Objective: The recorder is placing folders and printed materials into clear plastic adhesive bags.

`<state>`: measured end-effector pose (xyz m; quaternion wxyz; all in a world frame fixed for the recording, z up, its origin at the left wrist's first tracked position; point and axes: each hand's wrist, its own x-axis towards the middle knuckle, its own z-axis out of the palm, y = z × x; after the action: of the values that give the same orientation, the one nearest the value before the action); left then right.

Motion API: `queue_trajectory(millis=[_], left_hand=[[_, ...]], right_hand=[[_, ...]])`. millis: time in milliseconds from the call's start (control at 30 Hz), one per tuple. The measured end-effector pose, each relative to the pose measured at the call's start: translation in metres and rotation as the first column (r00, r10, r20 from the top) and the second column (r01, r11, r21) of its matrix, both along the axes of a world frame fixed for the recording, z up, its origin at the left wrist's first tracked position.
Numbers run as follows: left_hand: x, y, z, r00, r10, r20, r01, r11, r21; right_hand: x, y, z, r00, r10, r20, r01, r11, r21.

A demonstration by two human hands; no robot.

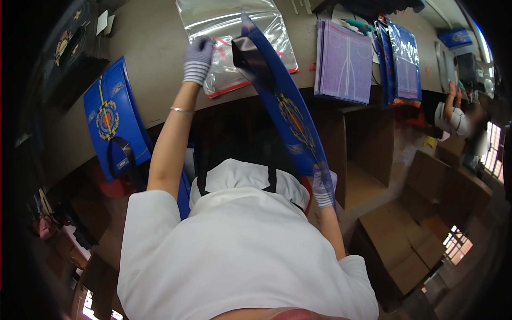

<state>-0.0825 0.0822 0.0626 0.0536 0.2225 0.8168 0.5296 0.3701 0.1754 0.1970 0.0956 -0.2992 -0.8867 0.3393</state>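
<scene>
My right hand (324,186), in a white and purple striped glove, grips the lower end of a flat blue paper bag (290,114) with a gold emblem. The bag slants upward from that hand, over the table's front edge, to above a stack of clear plastic sleeves (234,21). A dark glossy part shows at its upper left side. Something filmy and see-through lies along the bag's lower end by my fingers. My left hand (198,56), in a matching glove, is closed at the left side of the sleeves; anything between its fingers is hidden.
Another blue bag (109,122) with a dark ribbon hangs over the table edge on the left. Purple jeans-print bags (344,61) and wrapped blue bags (402,58) stand at right. A black case (72,48) sits far left. Cardboard boxes (400,240) lie below; a co-worker's arm (453,106) shows right.
</scene>
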Motion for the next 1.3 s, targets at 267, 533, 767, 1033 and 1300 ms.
queue_trajectory(millis=[267, 533, 767, 1033, 1300], left_hand=[[0.021, -0.013, 0.098, 0.951, -0.099, -0.292, 0.057, 0.987, -0.148], [0.039, -0.002, 0.092, 0.906, -0.303, -0.295, 0.224, 0.936, -0.273], [0.063, -0.012, 0.086, 0.800, -0.476, -0.365, 0.292, 0.840, -0.456], [0.067, -0.073, 0.044, 0.909, -0.256, -0.328, 0.095, 0.895, -0.435], [0.071, -0.075, 0.044, 0.889, -0.213, -0.404, 0.057, 0.929, -0.365]], right_hand=[[0.052, 0.052, 0.049, 0.769, -0.639, 0.002, 0.425, 0.510, -0.748], [0.048, 0.034, 0.062, 0.840, -0.518, 0.160, 0.374, 0.338, -0.864], [0.014, 0.032, -0.040, 0.806, -0.592, 0.016, 0.239, 0.301, -0.923], [0.016, 0.019, -0.039, 0.736, -0.677, 0.020, 0.295, 0.295, -0.909], [0.012, 0.000, -0.035, 0.683, -0.729, 0.036, 0.255, 0.192, -0.948]])
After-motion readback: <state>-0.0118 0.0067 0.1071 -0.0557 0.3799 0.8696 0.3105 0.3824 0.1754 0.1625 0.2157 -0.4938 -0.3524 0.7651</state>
